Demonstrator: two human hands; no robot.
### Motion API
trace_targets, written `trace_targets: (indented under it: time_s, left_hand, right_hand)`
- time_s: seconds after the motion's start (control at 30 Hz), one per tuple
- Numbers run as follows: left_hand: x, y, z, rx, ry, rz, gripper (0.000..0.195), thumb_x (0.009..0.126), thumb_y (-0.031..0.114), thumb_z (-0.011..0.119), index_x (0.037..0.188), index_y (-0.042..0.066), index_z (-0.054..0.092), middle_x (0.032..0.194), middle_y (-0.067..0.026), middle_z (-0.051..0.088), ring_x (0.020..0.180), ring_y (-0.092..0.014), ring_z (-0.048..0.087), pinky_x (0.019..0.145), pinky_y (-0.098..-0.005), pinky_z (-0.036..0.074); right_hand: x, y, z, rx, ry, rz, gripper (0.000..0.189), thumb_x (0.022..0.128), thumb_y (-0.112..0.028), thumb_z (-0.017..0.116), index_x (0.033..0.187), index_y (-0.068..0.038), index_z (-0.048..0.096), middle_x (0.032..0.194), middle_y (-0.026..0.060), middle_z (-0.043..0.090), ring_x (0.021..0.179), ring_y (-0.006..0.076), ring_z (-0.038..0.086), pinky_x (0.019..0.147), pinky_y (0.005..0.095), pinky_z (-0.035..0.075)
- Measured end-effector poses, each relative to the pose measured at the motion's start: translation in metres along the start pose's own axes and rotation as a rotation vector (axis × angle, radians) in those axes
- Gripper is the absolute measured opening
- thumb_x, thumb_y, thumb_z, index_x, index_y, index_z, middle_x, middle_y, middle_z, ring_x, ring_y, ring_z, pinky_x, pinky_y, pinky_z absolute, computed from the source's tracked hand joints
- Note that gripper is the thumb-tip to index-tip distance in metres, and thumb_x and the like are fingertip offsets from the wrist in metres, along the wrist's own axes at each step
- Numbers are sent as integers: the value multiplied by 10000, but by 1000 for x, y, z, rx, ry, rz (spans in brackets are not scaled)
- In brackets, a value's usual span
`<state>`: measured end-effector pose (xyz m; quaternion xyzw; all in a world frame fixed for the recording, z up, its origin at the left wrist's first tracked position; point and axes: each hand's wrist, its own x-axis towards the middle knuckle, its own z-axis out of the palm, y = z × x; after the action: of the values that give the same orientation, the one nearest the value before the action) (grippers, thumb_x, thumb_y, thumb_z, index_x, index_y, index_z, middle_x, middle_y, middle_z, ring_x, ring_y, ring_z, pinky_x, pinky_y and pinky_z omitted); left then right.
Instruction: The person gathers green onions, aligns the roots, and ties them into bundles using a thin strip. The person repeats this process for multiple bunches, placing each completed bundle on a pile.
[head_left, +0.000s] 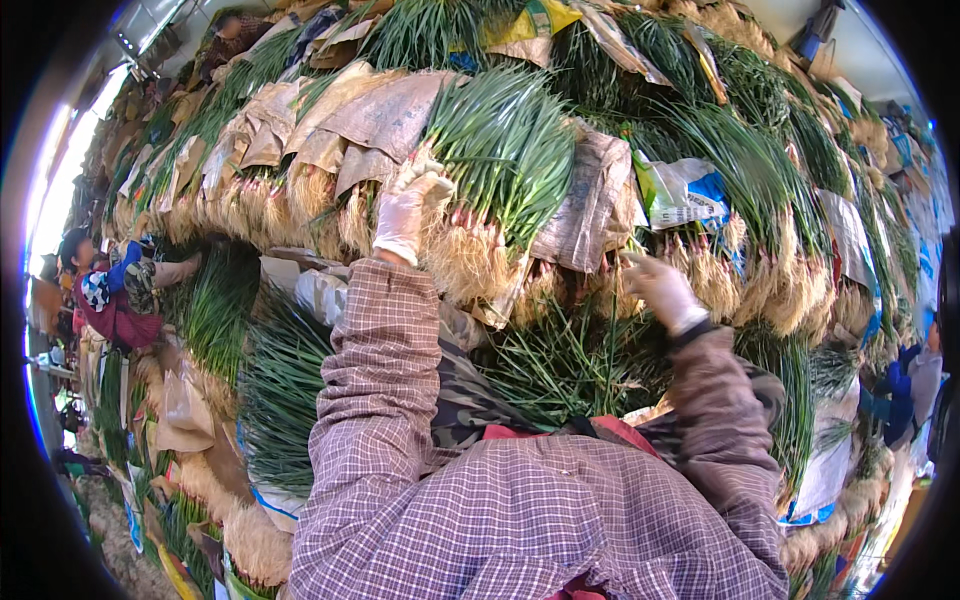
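My left hand (409, 206), in a white glove, is curled at the left edge of a pile of green onions (499, 142). Its fingers close on some of the onions, and pale roots hang just below the thumb. The pile's leaves point away from me, while its bushy roots (469, 262) face me. Lower right, my gloved right hand (664, 289) is blurred by motion, its fingers pointing left beside the roots of another onion bunch (611, 289). Whether those fingers grip anything is unclear. Loose green leaves (577, 360) lie before my lap.
Woven sacking (589, 199) covers onions right of the pile, near a printed plastic bag (686, 195). More sacking (382, 112) lies over the row at left. Onion leaves (285, 397) are heaped beside my left arm. Another person (116, 292) sits at far left.
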<state>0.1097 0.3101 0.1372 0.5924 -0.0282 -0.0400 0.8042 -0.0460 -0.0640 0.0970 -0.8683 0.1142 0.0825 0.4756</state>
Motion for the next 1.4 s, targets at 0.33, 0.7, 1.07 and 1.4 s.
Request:
trace_targets:
  time_s: [0.33,0.7,1.07,1.4]
  left_hand:
    - [50,-15,-35,114,235,57,123,873,124,637,972,68,685,918,-25,691,836,-110,645,768,-271,501]
    - [123,-81,-92,1203,320,41,529,860,384,635,1241,28,545,1179,-238,598,1125,-343,563,977,-373,412]
    - [52,-208,123,205,-271,-371,297,909,170,597,1180,52,564,1036,-24,623,942,-149,572,887,-299,466]
    - [-18,-246,223,-15,-323,-491,398,872,125,621,1243,2,546,1056,-12,614,898,-130,572,859,-275,453]
  right_hand:
    - [134,99,133,-1156,290,-325,681,767,-132,632,1405,-172,396,1401,148,431,1296,319,399,1099,475,251]
    - [132,48,22,-636,276,-465,145,780,-71,537,868,-113,644,738,130,615,709,350,618,623,441,500]
    - [127,126,-264,-317,652,-185,189,846,-105,541,967,-113,685,931,175,665,853,328,642,737,385,508]
    - [94,246,-370,-572,863,508,268,901,-295,553,1020,-96,687,962,152,695,901,289,646,784,352,465]
